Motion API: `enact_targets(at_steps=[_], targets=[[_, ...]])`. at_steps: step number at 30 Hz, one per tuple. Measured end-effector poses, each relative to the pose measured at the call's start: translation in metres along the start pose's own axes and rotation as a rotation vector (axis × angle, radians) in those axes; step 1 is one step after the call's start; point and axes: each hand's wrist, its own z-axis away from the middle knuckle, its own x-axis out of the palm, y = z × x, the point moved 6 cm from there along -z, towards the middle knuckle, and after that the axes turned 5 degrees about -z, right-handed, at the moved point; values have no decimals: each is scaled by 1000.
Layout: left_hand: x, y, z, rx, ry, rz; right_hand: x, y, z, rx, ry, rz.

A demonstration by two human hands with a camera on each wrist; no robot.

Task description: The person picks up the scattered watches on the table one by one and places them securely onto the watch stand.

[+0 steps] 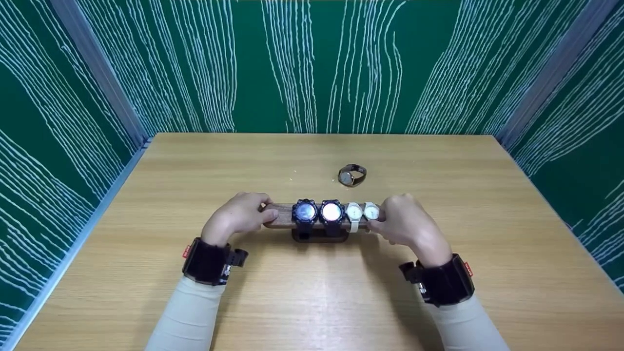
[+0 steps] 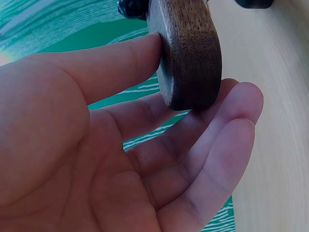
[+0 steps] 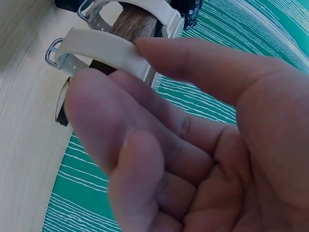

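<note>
A dark wooden watch stand [image 1: 283, 222] carries a black watch [image 1: 305, 211], a second black watch [image 1: 331, 211], a white watch [image 1: 354, 212] and another white watch [image 1: 371, 211] side by side. My left hand [image 1: 239, 214] grips the bar's left end, thumb on one face and fingertips on the other, clear in the left wrist view. At the right end, my right hand [image 1: 408, 222] pinches the bar beside the outer white watch. The right wrist view has the thumb against the white strap [image 3: 106, 50]; the fingers partly hide the bar's end.
Behind the stand, a dark-strapped watch [image 1: 352, 175] lies on the wooden table [image 1: 312, 292]. A few tiny pale specks dot the table near it. Green panels [image 1: 331, 68] with white wavy lines enclose the table at the back and sides.
</note>
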Motion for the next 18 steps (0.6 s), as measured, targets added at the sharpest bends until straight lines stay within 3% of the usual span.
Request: enact_targets(at_steps=[18], targets=[[1, 0, 0, -2, -4, 9, 0, 1, 0, 9, -35, -3]])
